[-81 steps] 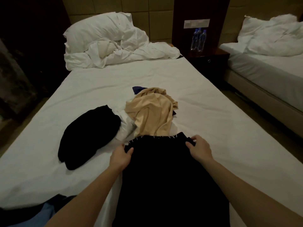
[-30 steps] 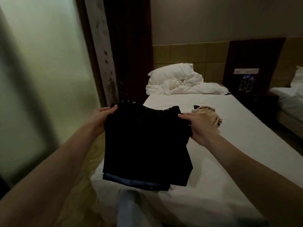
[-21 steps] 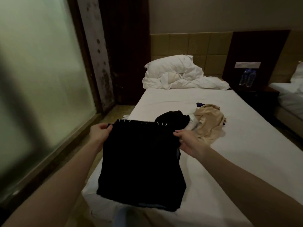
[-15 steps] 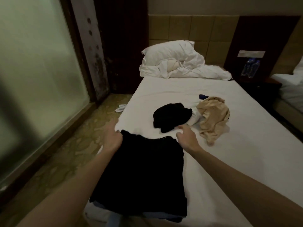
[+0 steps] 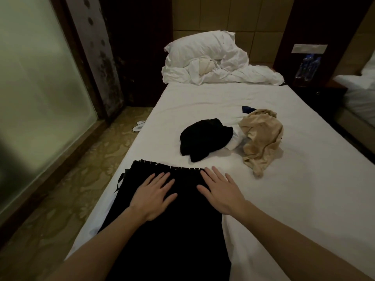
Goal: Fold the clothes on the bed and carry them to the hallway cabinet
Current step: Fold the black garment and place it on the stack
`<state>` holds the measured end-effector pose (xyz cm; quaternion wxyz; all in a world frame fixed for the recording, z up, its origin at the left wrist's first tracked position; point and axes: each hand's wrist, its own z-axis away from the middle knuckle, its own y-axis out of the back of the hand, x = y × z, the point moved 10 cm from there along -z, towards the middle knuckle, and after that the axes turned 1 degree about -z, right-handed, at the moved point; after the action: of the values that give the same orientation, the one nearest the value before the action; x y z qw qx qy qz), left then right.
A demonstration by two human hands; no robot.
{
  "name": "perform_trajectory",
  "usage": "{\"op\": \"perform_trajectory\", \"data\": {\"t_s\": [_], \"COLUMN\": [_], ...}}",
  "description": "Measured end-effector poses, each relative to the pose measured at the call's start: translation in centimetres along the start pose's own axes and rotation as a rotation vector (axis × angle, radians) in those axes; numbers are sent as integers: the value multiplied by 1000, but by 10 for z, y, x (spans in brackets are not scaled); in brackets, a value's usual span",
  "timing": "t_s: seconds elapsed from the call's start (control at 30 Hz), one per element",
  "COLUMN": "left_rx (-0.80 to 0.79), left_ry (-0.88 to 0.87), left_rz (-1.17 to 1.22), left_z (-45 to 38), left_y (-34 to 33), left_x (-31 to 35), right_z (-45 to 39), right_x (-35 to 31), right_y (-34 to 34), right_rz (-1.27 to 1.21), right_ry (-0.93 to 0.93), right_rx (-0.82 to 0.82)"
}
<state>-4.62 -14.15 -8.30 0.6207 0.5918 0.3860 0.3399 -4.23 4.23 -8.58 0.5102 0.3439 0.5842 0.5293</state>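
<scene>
Black garment (image 5: 162,230): spread flat on the near left part of the bed (image 5: 304,199), its far edge just short of the other clothes.
Left hand (image 5: 151,194): fingers straight and spread, palm down on the garment, gripping nothing.
Right hand (image 5: 220,190): fingers straight and spread, flat on the garment's right edge, gripping nothing.
Black bundle (image 5: 203,138): crumpled, just beyond the hands.
Beige garment (image 5: 261,138): crumpled, right of the bundle.
Pillow (image 5: 203,47): far end, on rumpled white bedding.

White-sheeted bed (image 5: 304,199), flat black garment (image 5: 172,230), crumpled black garment (image 5: 203,138), beige garment (image 5: 261,138), pillow (image 5: 203,47)
</scene>
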Motion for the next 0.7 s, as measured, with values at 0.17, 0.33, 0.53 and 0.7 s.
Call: {"op": "perform_trajectory", "data": {"t_s": [0.17,0.33,0.53,0.7], "left_rx": [41,7,-162,-119], "left_ry": [38,93,197,178], "left_rz": [19,176,270,239], "left_z": [-54,-133,-218,-256], "left_y": [17,11,-46,-78], "left_x": [-2,7,11,5], "right_z": [-29,-73,-132,-179], "right_x": [60,114,150,161], "right_y": [20,25,22,8], "right_rz": [-26,63,49,76], "right_ry": [-86,-130,-59,1], "right_rx": [72,94,106,139]}}
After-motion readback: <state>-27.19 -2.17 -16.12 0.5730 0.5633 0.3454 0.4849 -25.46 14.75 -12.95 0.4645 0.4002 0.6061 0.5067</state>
